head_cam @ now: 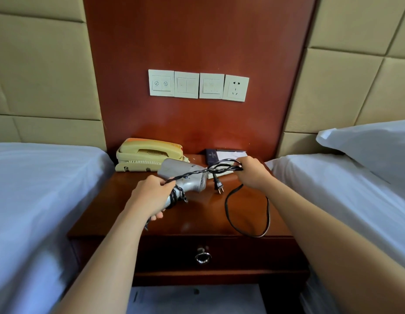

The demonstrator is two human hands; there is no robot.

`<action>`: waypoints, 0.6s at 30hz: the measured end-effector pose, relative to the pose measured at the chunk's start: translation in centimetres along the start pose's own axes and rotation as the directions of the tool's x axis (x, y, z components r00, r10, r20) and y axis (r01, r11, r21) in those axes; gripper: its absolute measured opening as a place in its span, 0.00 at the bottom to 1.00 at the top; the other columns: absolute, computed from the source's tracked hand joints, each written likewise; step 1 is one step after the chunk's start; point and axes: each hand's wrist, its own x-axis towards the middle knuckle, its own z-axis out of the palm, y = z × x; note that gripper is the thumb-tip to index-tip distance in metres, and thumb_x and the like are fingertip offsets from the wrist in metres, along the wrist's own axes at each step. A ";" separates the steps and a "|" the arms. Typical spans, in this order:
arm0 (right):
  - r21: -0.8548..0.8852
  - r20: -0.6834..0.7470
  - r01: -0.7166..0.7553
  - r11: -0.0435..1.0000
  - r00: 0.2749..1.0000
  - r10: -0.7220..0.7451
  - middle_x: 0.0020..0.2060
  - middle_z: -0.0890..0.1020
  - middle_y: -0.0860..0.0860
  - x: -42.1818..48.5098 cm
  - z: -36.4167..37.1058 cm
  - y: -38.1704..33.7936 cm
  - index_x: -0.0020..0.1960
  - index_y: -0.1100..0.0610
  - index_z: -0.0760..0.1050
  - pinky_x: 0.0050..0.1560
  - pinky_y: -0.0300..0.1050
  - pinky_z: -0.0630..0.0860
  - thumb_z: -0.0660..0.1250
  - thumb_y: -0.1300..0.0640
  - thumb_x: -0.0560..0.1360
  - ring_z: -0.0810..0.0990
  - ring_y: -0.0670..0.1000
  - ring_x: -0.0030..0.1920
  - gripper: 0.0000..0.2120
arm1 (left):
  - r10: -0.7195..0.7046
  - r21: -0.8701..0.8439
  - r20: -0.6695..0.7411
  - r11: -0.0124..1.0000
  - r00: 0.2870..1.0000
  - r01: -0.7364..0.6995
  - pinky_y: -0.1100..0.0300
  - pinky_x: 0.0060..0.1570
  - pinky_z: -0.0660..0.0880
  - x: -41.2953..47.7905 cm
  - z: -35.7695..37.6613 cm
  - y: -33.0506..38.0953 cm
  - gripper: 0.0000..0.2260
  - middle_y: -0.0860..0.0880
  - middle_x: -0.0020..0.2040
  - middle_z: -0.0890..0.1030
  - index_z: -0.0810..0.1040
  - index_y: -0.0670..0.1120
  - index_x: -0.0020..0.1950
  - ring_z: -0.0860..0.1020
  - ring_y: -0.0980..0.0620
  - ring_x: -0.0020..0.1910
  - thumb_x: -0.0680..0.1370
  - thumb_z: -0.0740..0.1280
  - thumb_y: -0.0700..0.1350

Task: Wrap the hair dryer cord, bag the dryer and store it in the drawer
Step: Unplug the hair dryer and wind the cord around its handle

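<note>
left grip (149, 196) — clasps 1 dryer (192, 183) | right grip (253, 173) — clasps 1 cord (226, 207)

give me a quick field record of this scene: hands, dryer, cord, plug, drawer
left hand: grips the dryer handle, where some cord is wound
right hand: holds a bunch of cord, stretched across from the handle
slack: a loop hangs from the right hand to the nightstand
plug: unplugged, dangling under the bunch
drawer: closed
also: phone behind the dryer, socket on the wall
</note>
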 end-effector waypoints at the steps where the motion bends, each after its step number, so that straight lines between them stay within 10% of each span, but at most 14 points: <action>1: -0.013 -0.023 -0.020 1.000 1.000 0.020 0.44 0.79 0.59 0.2 0.5 -0.2 0.48 0.63 0.76 0.41 0.45 0.68 0.59 0.63 0.75 0.77 0.61 0.46 0.08 | -0.004 0.004 -0.008 1.000 1.000 0.004 0.61 0.25 0.73 0.2 0.0 -0.2 0.16 0.43 0.33 0.81 0.78 0.46 0.50 0.77 0.47 0.24 0.79 0.58 0.55; 18: 0.037 0.031 -0.068 0.997 0.997 0.067 0.49 0.81 0.63 7.2 6.2 0.9 0.41 0.58 0.70 0.51 0.53 0.72 0.59 0.65 0.73 0.77 0.64 0.52 0.04 | -0.061 0.018 -0.003 0.998 0.998 0.061 0.61 0.26 0.75 3.7 2.6 -0.3 0.16 0.44 0.34 0.82 0.77 0.47 0.51 0.80 0.48 0.27 0.80 0.56 0.55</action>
